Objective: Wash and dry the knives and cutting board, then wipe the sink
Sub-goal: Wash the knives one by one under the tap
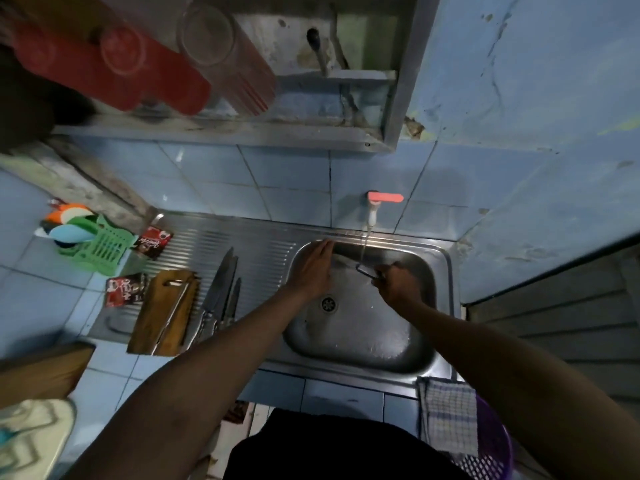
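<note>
Water runs from the white tap with a pink handle (374, 206) into the steel sink (360, 341). My right hand (398, 282) grips a small dark object (363, 270) under the stream; what it is I cannot tell. Over the basin's back left, my left hand (313, 268) lies flat with straight fingers and holds nothing. Three knives (221, 289) lie side by side on the ribbed drainboard (263, 251). To their left rests a wooden cutting board (152, 320) with a long metal utensil (175, 311) on top.
A checked cloth (446, 414) hangs over a purple basket (491, 445) at the sink's front right. A green rack (100, 247) with coloured spoons and two red sachets (152, 242) sit at the drainboard's left. A shelf with red plastic ware (114, 71) hangs overhead.
</note>
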